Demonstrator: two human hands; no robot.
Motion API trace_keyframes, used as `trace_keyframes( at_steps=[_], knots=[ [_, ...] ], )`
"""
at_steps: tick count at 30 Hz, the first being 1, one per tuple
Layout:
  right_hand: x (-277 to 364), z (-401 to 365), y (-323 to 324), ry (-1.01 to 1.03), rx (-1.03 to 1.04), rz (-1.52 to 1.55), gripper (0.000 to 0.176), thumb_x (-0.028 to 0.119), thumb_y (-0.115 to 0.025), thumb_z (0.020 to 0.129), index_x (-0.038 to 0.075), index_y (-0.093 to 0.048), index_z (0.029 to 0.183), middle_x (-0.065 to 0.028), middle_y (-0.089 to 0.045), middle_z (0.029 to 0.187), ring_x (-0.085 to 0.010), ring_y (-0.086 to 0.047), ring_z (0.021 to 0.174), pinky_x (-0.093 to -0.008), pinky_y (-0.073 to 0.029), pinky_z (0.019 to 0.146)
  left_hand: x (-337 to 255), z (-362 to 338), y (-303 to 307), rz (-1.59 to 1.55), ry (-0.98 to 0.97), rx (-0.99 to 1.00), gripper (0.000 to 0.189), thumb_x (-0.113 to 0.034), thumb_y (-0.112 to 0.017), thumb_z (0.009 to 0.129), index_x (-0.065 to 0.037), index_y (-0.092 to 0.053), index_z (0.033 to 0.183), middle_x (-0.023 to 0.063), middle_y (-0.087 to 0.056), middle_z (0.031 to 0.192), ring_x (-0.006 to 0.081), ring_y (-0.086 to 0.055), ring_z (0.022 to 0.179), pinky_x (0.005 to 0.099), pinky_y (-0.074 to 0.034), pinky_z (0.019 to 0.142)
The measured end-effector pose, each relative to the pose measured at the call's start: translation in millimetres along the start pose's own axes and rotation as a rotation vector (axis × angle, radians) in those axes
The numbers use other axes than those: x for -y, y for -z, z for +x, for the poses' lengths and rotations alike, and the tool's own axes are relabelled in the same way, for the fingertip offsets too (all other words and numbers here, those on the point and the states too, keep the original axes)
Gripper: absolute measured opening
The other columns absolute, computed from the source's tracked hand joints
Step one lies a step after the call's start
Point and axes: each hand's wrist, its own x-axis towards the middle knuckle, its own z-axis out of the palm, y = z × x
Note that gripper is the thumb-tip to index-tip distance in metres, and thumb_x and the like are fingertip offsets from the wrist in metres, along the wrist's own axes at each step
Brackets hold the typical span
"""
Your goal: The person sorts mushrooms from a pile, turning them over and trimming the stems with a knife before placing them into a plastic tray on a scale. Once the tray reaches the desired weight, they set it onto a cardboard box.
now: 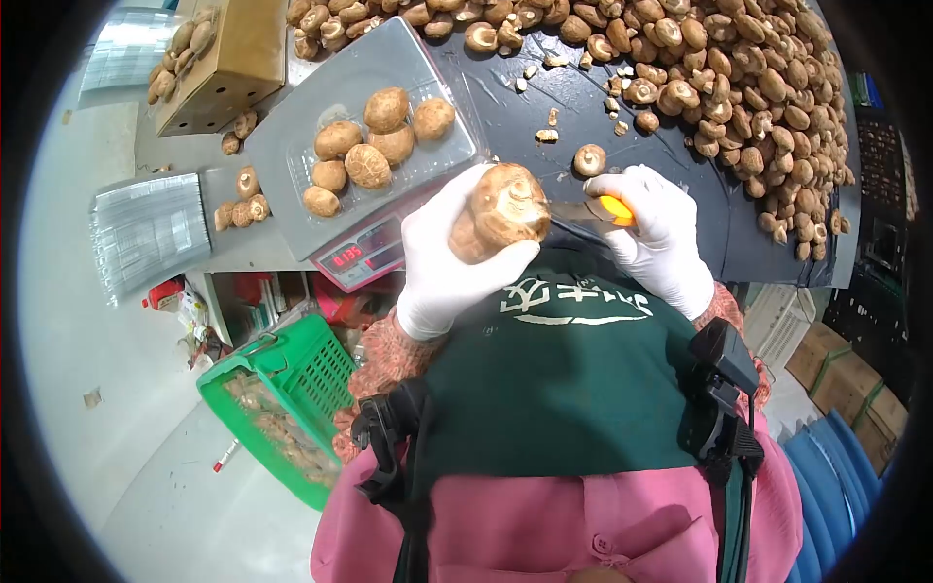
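Observation:
My left hand point(447, 257), in a white glove, is wrapped round mushrooms point(509, 206); the largest has its pale underside turned to the right. In my gloved right hand point(656, 219) is a knife point(615, 210) with a yellow-orange handle. Its blade points left and reaches the largest mushroom's edge. Left of my hands, a scale point(292, 209) bears a clear tray point(413, 180) with several brown mushrooms. The scale's red display reads about 0.135. A single mushroom point(589, 160) lies on the dark table surface just above the knife.
A large mushroom pile point(758, 97) covers the back and right of the table. Cut stems point(547, 135) lie before it. At left are a cardboard box point(228, 73), stacked clear trays point(151, 233) and several loose mushrooms point(241, 213). A green basket point(282, 389) stands below left.

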Motion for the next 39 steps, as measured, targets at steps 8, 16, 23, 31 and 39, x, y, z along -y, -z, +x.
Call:
trace_keyframes(
  at_steps=[8, 16, 23, 31, 39],
  knots=[
    [7, -2, -2, 0.039, 0.09, -0.053, 0.03, 0.014, -0.074, 0.077, 0.016, -0.065, 0.105, -0.004, -0.059, 0.078, -0.0265, -0.063, 0.072, -0.0373, -0.049, 0.062, -4, 0, -4, 0.175, -0.158, 0.019, 0.062, -0.004, -0.085, 0.071, 0.011, -0.057, 0.124, 0.014, -0.068, 0.11, 0.015, -0.065, 0.1, 0.0311, -0.055, 0.09],
    [0, -13, -5, -0.113, 0.041, 0.046, 0.027, 0.008, -0.071, 0.081, 0.015, -0.065, 0.107, -0.0059, -0.071, 0.094, -0.0271, -0.07, 0.08, -0.0341, -0.055, 0.068, -8, -1, -6, 0.153, -0.174, 0.04, 0.058, -0.002, -0.084, 0.069, 0.01, -0.06, 0.121, 0.0126, -0.069, 0.108, 0.0136, -0.065, 0.098, 0.0298, -0.055, 0.087],
    [-14, -36, -2, -0.225, -0.017, 0.098, 0.031, 0.004, -0.073, 0.077, 0.013, -0.065, 0.106, -0.008, -0.07, 0.095, -0.0293, -0.07, 0.082, -0.0345, -0.056, 0.07, 7, 0, -12, 0.172, -0.18, -0.063, 0.066, -0.002, -0.087, 0.068, 0.008, -0.056, 0.126, 0.0132, -0.069, 0.111, 0.0158, -0.067, 0.101, 0.031, -0.055, 0.09],
    [8, -16, -8, -0.066, 0.047, 0.007, 0.032, 0.012, -0.072, 0.078, 0.016, -0.062, 0.109, -0.0062, -0.066, 0.087, -0.0264, -0.067, 0.078, -0.0367, -0.052, 0.067, 15, -2, -20, 0.018, -0.194, -0.053, 0.086, -0.002, -0.089, 0.07, 0.004, -0.038, 0.139, 0.0183, -0.059, 0.128, 0.0241, -0.063, 0.115, 0.0369, -0.054, 0.098],
    [8, -14, 3, -0.053, 0.055, -0.131, 0.029, 0.015, -0.072, 0.077, 0.015, -0.063, 0.105, -0.004, -0.061, 0.082, -0.0232, -0.065, 0.074, -0.0357, -0.05, 0.064, 18, 1, -16, -0.497, 0.137, 0.09, 0.087, -0.046, -0.079, 0.083, -0.008, -0.028, 0.142, 0.0174, -0.054, 0.126, 0.0244, -0.065, 0.102, 0.0334, -0.061, 0.066]
  ],
)
